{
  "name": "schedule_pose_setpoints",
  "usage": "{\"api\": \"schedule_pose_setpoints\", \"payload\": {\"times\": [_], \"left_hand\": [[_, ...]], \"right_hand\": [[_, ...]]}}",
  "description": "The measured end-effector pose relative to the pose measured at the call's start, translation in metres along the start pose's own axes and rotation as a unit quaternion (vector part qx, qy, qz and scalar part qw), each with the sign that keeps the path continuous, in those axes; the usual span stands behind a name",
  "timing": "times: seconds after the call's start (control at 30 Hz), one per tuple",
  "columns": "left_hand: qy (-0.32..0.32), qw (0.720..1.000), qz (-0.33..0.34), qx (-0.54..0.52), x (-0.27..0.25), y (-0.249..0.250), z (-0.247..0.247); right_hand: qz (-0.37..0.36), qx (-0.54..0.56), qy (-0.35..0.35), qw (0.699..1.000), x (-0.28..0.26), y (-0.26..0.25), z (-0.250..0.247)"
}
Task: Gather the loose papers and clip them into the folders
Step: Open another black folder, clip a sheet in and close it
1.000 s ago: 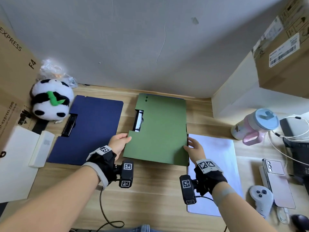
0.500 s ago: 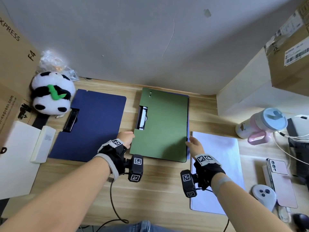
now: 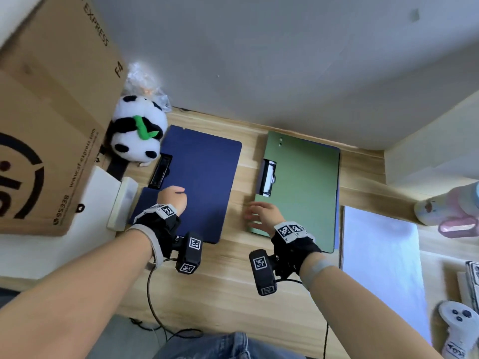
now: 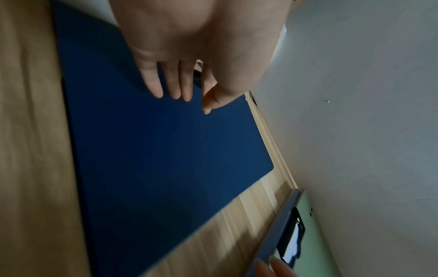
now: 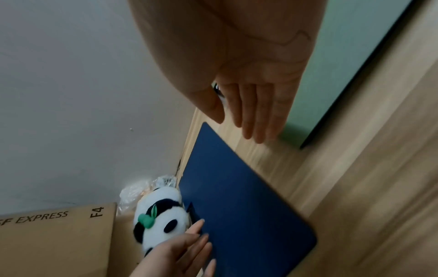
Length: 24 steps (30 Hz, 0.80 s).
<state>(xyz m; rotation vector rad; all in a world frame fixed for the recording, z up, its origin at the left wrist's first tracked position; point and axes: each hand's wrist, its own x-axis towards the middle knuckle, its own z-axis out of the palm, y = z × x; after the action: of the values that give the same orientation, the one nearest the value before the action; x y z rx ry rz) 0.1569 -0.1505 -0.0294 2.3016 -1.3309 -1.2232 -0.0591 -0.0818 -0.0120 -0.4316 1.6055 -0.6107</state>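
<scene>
head view: both hands open, left hand (image 3: pixel 173 198) over blue folder (image 3: pixel 202 182), right hand (image 3: pixel 261 213) over green folder (image 3: pixel 305 187)

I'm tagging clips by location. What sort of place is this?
Probably a home or small-office desk: a wooden desk against a wall, clip folders, a shipping box, a plush panda.

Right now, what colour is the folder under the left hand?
Dark blue folder, beneath the left hand; clearest in the head view.
</scene>
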Motion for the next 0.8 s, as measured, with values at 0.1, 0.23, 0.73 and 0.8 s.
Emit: {"api": "schedule_pose_setpoints", "payload": {"times": [0.1,0.23,0.73,0.8], "left_hand": [[0.026,0.997,0.006,0.069,0.016,-0.005,-0.019],[0.007,0.984,0.006,0.176,0.032,-0.007,-0.033],[-0.024,0.962,-0.13,0.238,0.044,-0.004,-0.039],[-0.015,0.967,-0.122,0.224,0.04,-0.005,-0.038]], "right_hand": [[0.041,-0.052,0.006,0.998,0.011,-0.003,0.037],[0.066,-0.11,0.037,0.991,0.021,-0.006,0.064],[0.105,-0.112,0.021,0.988,0.03,-0.001,0.071],[0.047,-0.113,0.047,0.991,0.028,0.007,0.068]]}}
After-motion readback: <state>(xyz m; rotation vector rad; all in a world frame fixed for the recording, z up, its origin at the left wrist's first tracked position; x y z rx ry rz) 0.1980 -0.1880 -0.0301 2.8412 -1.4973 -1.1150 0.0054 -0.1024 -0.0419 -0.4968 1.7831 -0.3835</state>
